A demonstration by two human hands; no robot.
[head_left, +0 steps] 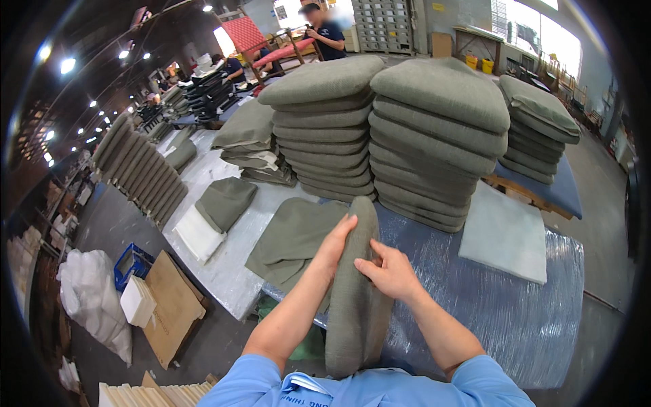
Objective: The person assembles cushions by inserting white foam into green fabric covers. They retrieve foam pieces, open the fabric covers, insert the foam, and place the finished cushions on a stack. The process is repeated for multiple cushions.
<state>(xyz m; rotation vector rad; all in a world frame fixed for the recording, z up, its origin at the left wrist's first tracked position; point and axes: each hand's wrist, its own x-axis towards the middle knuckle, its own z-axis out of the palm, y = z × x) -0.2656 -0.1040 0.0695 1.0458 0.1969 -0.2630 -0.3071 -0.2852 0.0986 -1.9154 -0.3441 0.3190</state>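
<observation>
Upright on its edge, a grey-green seat cushion (352,312) stands between my hands, its lower end close to my body. My left hand (335,244) presses flat along the cushion's left face near the top, its thumb side at the narrow edge. On the other side, my right hand (392,273) grips the edge, its thumb on the cushion and its fingers partly hidden. Beside my left hand lies a loose grey-green fabric cover (295,237) on the wrapped tabletop. Tall stacks of matching cushions (434,149) rise just beyond.
A white foam pad (505,230) lies on the blue film-wrapped table (475,298) at right. A half-covered white pad (196,230) rests at left, near leaning cushions (139,169). Floor items include cardboard (169,308) and a blue crate (132,264). People (327,37) work behind.
</observation>
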